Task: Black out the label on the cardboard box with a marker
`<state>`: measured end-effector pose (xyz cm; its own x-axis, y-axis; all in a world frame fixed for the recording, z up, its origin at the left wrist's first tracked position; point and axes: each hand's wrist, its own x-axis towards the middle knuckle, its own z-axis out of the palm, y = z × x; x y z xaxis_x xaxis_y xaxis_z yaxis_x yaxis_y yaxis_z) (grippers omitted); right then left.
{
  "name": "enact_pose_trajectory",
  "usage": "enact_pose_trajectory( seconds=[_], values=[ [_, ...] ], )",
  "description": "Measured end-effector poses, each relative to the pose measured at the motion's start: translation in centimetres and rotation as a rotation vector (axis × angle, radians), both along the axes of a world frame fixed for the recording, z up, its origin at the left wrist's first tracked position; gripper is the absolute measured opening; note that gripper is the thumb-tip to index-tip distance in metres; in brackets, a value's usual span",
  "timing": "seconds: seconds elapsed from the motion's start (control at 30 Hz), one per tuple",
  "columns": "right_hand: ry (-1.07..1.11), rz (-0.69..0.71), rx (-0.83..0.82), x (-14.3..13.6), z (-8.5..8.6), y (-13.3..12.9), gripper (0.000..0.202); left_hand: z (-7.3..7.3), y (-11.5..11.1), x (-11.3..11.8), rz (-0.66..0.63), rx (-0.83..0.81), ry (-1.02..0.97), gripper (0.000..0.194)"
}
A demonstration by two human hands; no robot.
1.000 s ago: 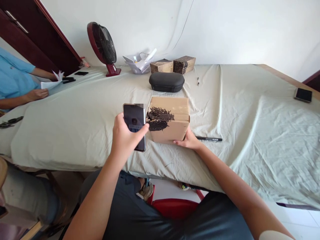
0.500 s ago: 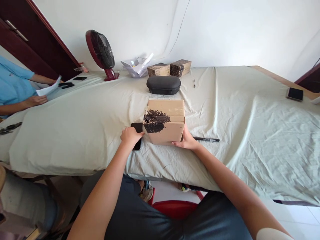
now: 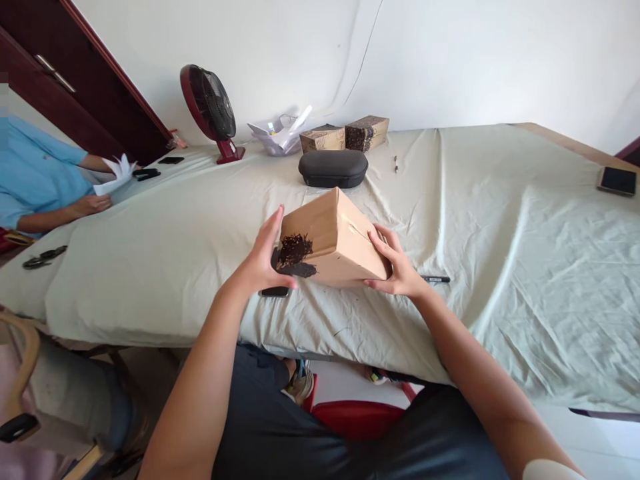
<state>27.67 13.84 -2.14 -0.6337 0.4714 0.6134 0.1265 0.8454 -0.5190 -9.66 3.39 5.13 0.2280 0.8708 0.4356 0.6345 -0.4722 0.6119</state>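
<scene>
A brown cardboard box (image 3: pixel 320 233) with a scribbled black patch on its left part is tilted between my hands, one edge pointing up toward me. My left hand (image 3: pixel 257 263) cups the left end, thumb along the near side and fingers at the far side. My right hand (image 3: pixel 397 270) grips the right end, fingers over the top face and thumb low at the front. A black phone (image 3: pixel 274 292) lies on the cloth below my left hand, partly hidden. Beside my right hand, a black marker (image 3: pixel 436 279) is partly covered.
Behind the box sit a black zip case (image 3: pixel 333 169), two patterned boxes (image 3: pixel 367 133), a white basket (image 3: pixel 279 141) of papers and a fan (image 3: pixel 213 107). A small pen (image 3: pixel 396 164) and a dark device (image 3: pixel 617 181) lie rightward. At left, a person in blue (image 3: pixel 43 170) holds papers (image 3: pixel 117 177).
The box has been tipped and turned from lying flat. My left hand moved from beside the phone up onto its left end. My right hand shifted its grip to the right end.
</scene>
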Motion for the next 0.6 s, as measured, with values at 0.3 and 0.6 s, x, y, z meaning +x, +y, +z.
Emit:
enact_pose_trajectory(
  seconds=[0.3,0.6],
  values=[
    [0.069,-0.004,-0.002,3.1,3.9,-1.2,0.146,-1.0,-0.2,2.0,0.092,-0.051,-0.123,0.174],
    [0.164,-0.041,-0.095,3.8,3.6,-1.4,0.15,-1.3,-0.2,3.5,0.08,-0.084,-0.158,0.171]
  ],
)
